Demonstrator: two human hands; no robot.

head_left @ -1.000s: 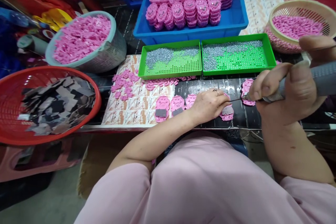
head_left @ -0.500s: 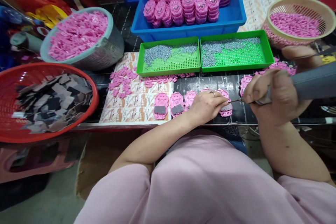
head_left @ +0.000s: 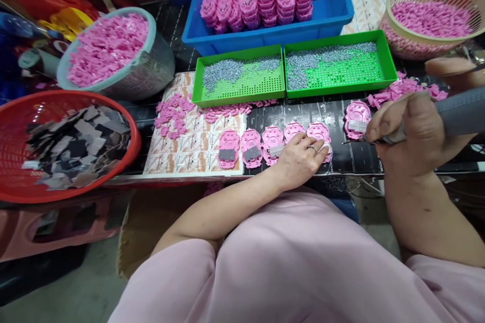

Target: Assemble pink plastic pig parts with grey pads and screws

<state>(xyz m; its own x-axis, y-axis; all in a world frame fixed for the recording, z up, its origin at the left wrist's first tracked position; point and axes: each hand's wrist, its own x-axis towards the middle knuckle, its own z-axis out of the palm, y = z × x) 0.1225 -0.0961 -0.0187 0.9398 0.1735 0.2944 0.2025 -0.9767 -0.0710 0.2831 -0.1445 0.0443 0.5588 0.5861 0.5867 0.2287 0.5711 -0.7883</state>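
Observation:
My right hand (head_left: 420, 121) is wrapped around a grey electric screwdriver (head_left: 460, 113). Its thin bit (head_left: 350, 142) points left, just below a pink plastic casing (head_left: 356, 117) that lies apart at the right. My left hand (head_left: 305, 157) rests with its fingers spread over the right end of a row of pink casings, touching the last casing (head_left: 318, 132) and partly covering the neighbouring casing (head_left: 294, 130). Farther left in the row, a casing (head_left: 229, 139) carries a grey rectangular pad (head_left: 227, 155). What lies under my left palm is hidden.
Two green trays (head_left: 238, 98) of small screws stand behind the row. Behind them, a blue bin (head_left: 227, 43) holds stacked pink casings. A red basket (head_left: 134, 136) of grey pads, a pale-blue basket (head_left: 159, 55) and a beige basket (head_left: 428, 35) of pink parts flank the work area.
The screwdriver bit has moved right and away from my left fingers and the last casing. My left fingers have drawn back and spread, and the view has shifted slightly.

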